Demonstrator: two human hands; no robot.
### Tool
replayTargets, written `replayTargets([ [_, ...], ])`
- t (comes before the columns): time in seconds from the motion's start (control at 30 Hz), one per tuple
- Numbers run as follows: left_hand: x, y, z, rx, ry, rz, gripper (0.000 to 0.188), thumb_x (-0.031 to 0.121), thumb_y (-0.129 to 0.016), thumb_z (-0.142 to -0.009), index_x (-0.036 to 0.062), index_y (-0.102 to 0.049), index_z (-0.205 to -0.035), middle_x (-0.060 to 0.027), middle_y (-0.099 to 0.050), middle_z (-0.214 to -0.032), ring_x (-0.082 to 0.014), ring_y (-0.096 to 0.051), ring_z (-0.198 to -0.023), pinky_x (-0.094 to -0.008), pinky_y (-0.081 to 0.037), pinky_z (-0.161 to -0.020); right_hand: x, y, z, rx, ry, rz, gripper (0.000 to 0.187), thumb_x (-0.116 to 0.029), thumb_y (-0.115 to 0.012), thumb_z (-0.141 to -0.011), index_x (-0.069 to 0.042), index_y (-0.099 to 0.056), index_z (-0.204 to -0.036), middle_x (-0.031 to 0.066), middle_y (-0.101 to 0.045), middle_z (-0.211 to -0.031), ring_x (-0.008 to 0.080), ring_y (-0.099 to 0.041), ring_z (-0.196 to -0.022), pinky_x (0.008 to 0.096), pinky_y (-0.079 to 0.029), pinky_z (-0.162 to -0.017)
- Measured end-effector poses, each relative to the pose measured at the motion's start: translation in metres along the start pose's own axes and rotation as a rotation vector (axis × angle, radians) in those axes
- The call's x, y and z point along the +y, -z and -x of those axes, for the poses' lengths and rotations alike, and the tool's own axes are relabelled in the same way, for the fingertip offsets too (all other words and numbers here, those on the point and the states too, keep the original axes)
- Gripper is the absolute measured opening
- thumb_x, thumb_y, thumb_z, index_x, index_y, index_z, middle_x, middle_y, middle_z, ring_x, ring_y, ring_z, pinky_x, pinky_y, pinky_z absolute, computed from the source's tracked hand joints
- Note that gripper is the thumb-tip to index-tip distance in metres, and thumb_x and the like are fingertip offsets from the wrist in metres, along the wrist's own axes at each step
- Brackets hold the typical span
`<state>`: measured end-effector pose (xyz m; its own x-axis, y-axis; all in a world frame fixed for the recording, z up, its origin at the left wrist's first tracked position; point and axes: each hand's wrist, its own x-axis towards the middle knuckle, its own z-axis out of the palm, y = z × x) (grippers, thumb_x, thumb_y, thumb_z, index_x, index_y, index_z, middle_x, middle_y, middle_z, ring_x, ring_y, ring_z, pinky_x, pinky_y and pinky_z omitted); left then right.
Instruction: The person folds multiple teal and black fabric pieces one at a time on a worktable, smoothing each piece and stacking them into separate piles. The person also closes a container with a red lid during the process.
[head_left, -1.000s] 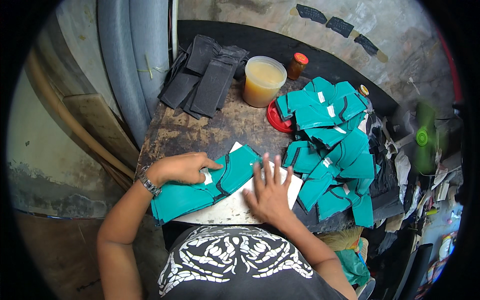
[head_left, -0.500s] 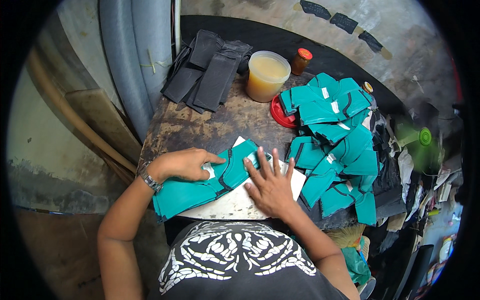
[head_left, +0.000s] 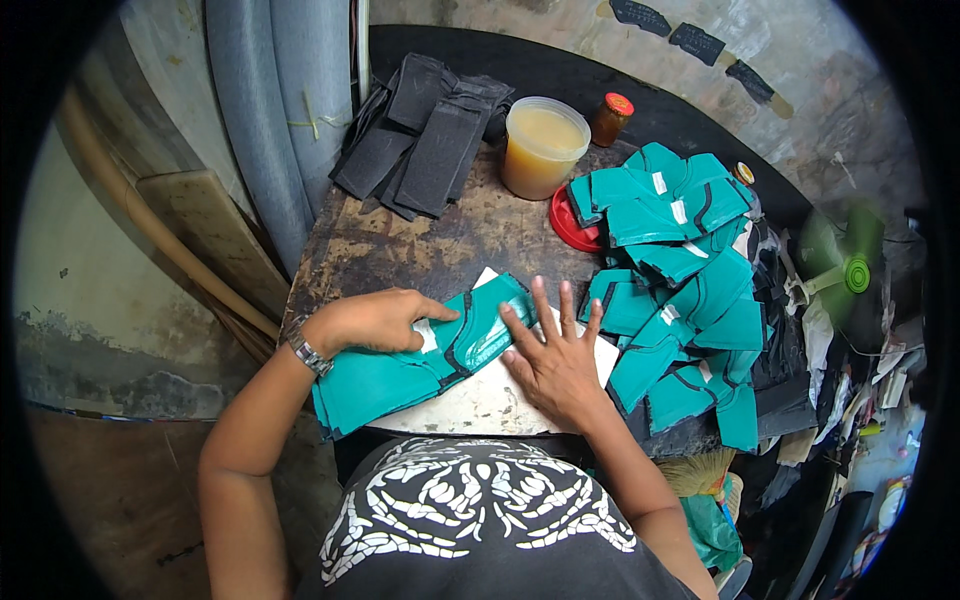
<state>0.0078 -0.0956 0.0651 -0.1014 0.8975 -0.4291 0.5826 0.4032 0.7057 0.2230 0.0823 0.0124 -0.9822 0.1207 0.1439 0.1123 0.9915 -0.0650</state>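
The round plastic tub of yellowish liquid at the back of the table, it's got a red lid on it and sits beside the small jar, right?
Not quite. In the head view the round plastic tub of yellowish liquid stands open, with no lid on it. The red cap is on the small brown jar beside it, and a red disc lies partly under the teal pieces. The rest is right: it sits at the back of the worn table.

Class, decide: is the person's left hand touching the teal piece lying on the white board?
Touching. The head view shows the left hand pressed flat on the teal piece, fingers lying over its top edge with no gap.
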Motion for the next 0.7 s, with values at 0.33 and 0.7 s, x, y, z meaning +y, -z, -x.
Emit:
replayTargets([
  [0.33, -0.011, -0.015, -0.014, 0.241, -0.214, 0.035, 0.061, 0.002, -0.054, -0.083, 0.01, -0.048, -0.143, -0.0228, -0.054, -0.137, -0.0355, -0.055, -0.125, -0.0407, -0.042, -0.106, -0.014, -0.011, 0.002, 0.025, 0.074, -0.075, 0.055, -0.048, -0.047, -0.097, -0.032, -0.041, -0.149, 0.0164, -0.019, -0.161, 0.0413, -0.016, -0.148, 0.0707, 0.004, -0.11],
  [0.7, -0.01, -0.022, -0.091, 0.668, -0.457, 0.055, 0.064, -0.003, -0.052, -0.087, 0.0153, -0.042, -0.148, -0.0225, -0.057, -0.132, -0.0351, -0.058, -0.12, -0.0406, -0.045, -0.102, 0.009, -0.018, -0.018, 0.034, -0.029, 0.077, 0.068, -0.052, -0.039, -0.098, -0.007, -0.039, -0.149, 0.0114, -0.013, -0.163, 0.0342, -0.006, -0.151, 0.0669, 0.007, -0.112],
])
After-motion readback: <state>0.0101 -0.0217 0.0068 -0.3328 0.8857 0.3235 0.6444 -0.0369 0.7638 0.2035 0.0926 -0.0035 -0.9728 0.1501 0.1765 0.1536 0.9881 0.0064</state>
